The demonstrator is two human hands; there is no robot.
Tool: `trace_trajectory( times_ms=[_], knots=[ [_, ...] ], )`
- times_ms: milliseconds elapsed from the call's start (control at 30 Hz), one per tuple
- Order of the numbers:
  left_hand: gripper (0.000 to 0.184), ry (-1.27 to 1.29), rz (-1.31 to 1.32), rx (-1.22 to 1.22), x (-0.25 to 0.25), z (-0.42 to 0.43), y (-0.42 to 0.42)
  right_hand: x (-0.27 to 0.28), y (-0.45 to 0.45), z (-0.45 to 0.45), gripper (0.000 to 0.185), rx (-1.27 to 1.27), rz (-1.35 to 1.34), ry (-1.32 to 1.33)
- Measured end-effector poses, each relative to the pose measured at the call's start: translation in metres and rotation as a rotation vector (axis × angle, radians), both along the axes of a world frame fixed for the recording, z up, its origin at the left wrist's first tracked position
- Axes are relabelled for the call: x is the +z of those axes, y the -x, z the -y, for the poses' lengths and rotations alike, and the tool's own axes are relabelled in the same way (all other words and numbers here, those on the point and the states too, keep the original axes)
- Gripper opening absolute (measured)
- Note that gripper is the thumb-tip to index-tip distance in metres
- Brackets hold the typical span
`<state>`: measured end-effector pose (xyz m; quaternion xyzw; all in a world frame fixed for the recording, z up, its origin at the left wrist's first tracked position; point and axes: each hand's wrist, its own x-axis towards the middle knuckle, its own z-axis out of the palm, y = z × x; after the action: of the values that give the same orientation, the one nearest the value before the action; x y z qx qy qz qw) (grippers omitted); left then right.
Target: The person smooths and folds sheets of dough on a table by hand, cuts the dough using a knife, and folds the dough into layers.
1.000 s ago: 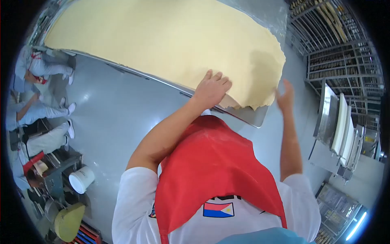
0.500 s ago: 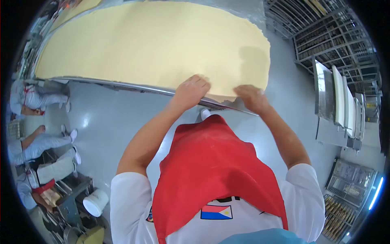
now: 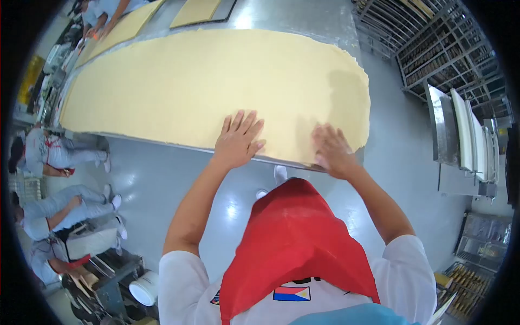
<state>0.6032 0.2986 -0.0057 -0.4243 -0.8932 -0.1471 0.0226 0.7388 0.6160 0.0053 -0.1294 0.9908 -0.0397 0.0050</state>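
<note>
A large pale yellow dough sheet [image 3: 206, 86] covers much of the metal table [image 3: 271, 16], with rough edges at its right end. My left hand [image 3: 236, 142] lies on the sheet near its front edge, fingers spread and holding nothing. To the right, my right hand [image 3: 332, 149] rests on the dough at the front right edge, fingers apart, slightly blurred. The front edge of the sheet runs along the table's edge, just past both wrists.
Smaller dough pieces [image 3: 196, 12] lie at the back, where a co-worker's hands [image 3: 97, 27] touch one. Several people in white stand at the left. A white bucket [image 3: 144, 288] is at lower left. Metal racks [image 3: 449, 49] and upright boards [image 3: 462, 135] are on the right.
My left hand has moved left, and its fingers have spread flat. My right hand came in from beyond the right edge onto the dough. The uneven front edge now lies straighter along the table.
</note>
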Motion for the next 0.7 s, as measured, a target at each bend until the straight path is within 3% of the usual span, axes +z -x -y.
trace_trajectory(
  times_ms=[67, 133, 200, 333, 500, 600, 633, 700],
  knots=[
    [0.063, 0.132, -0.021, 0.044, -0.004, -0.002, 0.024, 0.006, 0.010, 0.032, 0.069, 0.074, 0.199, -0.060],
    [0.065, 0.172, -0.008, 0.145, -0.004, -0.010, 0.046, 0.003, 0.028, 0.045, 0.068, 0.120, 0.162, -0.022],
    [0.065, 0.188, -0.043, 0.171, -0.013, -0.018, 0.081, 0.008, 0.051, 0.054, 0.066, 0.337, 0.305, 0.073],
    [0.064, 0.197, -0.121, 0.210, -0.020, -0.041, 0.165, -0.001, 0.091, 0.066, 0.060, 0.560, 0.237, 0.137],
    [0.064, 0.200, -0.107, 0.253, -0.032, -0.088, 0.289, -0.050, 0.137, 0.129, 0.060, 0.695, 0.163, 0.367],
    [0.066, 0.143, -0.100, 0.256, -0.028, -0.112, 0.346, -0.064, 0.172, 0.148, 0.060, 0.785, 0.023, 0.303],
    [0.068, 0.138, -0.085, 0.248, -0.027, -0.117, 0.360, -0.064, 0.197, 0.137, 0.060, 0.603, -0.082, -0.158],
    [0.069, 0.150, -0.048, 0.183, -0.020, -0.123, 0.388, -0.047, 0.240, 0.094, 0.062, 0.304, -0.150, -0.185]
  ],
)
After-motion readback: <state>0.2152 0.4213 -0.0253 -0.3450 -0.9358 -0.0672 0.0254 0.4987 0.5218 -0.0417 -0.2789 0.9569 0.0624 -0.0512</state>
